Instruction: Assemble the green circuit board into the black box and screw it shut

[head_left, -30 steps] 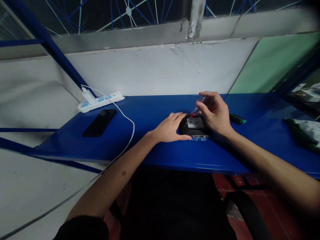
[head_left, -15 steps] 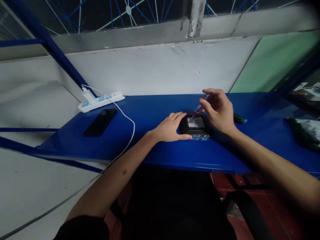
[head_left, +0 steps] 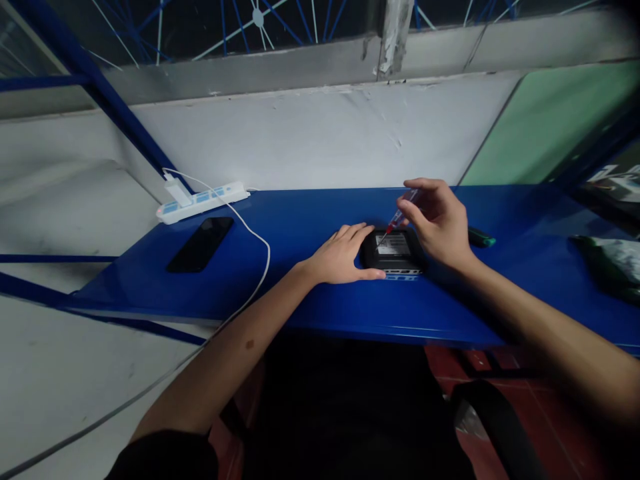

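A small black set-top box (head_left: 394, 248) lies on the blue table, a pale label facing up and a row of ports along its near side. My left hand (head_left: 341, 257) grips its left end, thumb along the near edge and fingers at the far edge. In my right hand (head_left: 441, 223) is a screwdriver (head_left: 399, 217) with a clear handle and a red collar, pinched between thumb and fingers. The screwdriver leans, its shaft pointing down-left to the box's top near the left of the label. Whether the tip sits in a screw is too small to tell.
A green-and-black tool (head_left: 481, 237) lies just right of my right hand. At the left are a black phone (head_left: 201, 245), a white power strip (head_left: 205, 202) with a charger and a white cable (head_left: 265, 250). A green and silver bag (head_left: 613, 263) rests at the far right.
The screwdriver and my right hand have shifted slightly right, the tip with them; over the last half second they barely moved. My left hand has kept its grip on the set-top box.
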A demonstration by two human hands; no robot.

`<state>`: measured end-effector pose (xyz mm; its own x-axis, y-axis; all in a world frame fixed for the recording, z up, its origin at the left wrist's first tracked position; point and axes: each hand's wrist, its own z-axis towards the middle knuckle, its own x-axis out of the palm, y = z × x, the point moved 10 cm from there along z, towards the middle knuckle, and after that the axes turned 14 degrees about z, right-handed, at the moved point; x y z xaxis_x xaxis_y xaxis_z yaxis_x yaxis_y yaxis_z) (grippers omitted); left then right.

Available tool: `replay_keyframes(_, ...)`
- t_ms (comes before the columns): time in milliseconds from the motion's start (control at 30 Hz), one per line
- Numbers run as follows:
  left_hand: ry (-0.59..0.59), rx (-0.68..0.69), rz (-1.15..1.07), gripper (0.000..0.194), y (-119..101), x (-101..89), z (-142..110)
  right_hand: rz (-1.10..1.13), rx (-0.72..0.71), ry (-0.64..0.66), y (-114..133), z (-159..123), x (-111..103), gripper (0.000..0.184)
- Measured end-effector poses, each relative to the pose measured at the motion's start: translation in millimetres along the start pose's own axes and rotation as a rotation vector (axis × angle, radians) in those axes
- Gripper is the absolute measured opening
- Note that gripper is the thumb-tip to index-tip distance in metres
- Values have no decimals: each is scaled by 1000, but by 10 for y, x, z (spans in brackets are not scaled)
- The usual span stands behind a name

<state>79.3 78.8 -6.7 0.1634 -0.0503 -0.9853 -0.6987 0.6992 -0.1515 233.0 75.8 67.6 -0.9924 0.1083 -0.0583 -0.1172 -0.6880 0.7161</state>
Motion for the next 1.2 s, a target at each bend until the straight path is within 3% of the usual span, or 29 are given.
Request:
replay_keyframes(300, -26, 15, -29, 105, 14, 14, 8, 75, 2, -23, 60, 27, 5, 22)
replay_keyframes(567, -24, 13, -41, 105, 20, 4, 4, 144, 104, 10, -39, 11, 33, 31)
replay_keyframes(1200, -29, 11, -35, 104, 33, 25, 2, 104, 85, -14, -42, 12, -9, 27)
